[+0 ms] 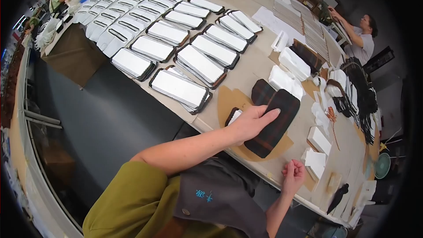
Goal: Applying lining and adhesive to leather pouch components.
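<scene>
The dark plaid fabric panel (278, 128), over the brown sheet (227, 99) on the worktable (253, 57), looks light, soft-faced yet stiffish, best held mid-edge, where the left hand (249, 123) pinches it (the right hand (294, 175) curls inward, apparently empty).

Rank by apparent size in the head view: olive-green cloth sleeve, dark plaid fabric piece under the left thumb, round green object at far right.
1. Olive-green sleeve
2. Dark plaid piece
3. Round green object, which looks farther away
</scene>
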`<state>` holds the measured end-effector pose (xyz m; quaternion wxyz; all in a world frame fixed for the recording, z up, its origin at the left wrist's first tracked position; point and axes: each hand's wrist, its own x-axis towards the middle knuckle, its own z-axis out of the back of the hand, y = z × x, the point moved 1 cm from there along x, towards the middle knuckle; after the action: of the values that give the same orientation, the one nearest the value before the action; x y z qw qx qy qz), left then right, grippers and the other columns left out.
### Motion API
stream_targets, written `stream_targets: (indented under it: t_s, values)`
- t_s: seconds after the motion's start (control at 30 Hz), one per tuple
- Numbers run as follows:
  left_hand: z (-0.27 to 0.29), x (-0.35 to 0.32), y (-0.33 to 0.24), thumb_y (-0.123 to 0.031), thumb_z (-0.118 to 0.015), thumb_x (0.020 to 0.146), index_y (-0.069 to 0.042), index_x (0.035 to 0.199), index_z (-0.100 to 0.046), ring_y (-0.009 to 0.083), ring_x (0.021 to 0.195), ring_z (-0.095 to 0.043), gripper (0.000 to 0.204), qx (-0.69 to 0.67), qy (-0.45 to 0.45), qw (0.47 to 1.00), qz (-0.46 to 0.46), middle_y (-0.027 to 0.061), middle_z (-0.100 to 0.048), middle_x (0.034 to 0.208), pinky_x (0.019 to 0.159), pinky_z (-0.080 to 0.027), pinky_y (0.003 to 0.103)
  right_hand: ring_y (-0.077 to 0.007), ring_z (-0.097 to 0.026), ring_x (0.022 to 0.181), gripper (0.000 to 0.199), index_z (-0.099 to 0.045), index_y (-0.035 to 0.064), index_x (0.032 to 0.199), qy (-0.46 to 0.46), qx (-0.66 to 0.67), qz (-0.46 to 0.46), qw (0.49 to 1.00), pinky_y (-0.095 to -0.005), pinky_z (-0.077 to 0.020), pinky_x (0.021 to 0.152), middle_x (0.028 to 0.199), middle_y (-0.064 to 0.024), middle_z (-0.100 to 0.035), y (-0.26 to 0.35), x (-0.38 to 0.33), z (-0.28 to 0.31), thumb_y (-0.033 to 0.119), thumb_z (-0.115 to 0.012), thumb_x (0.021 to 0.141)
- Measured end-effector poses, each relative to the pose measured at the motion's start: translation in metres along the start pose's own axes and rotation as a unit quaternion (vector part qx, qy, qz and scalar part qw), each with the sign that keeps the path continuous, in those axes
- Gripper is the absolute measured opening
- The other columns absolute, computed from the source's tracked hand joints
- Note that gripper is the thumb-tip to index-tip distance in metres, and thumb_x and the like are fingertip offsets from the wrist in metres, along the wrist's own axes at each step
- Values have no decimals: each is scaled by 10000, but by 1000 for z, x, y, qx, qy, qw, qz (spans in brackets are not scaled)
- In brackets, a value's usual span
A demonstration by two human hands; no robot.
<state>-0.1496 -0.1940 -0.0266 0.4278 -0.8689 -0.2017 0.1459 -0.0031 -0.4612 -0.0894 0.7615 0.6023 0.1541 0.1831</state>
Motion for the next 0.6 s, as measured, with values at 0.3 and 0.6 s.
stream_targets:
  t_s: [0.3,0.6]
  values:
    - [-7,3,0,-186,-634,1036,-7,1139,-688,22,858,-609,213,30,76,995,52,-17,-711,978,749,-523,229,-54,-596,699,105,-653,22,1028,-44,-6,27,999,-187,-484,614,828,-17,-660,-11,2,-12,114,-688,990]
    - [-26,10,34,-203,-633,1035,-17,1067,-674,9,828,-582,193,76,100,988,86,-34,-691,918,713,-505,221,-47,-580,707,126,-661,18,1020,-33,-33,39,998,-186,-476,618,824,-1,-646,-11,1,-9,137,-693,993]
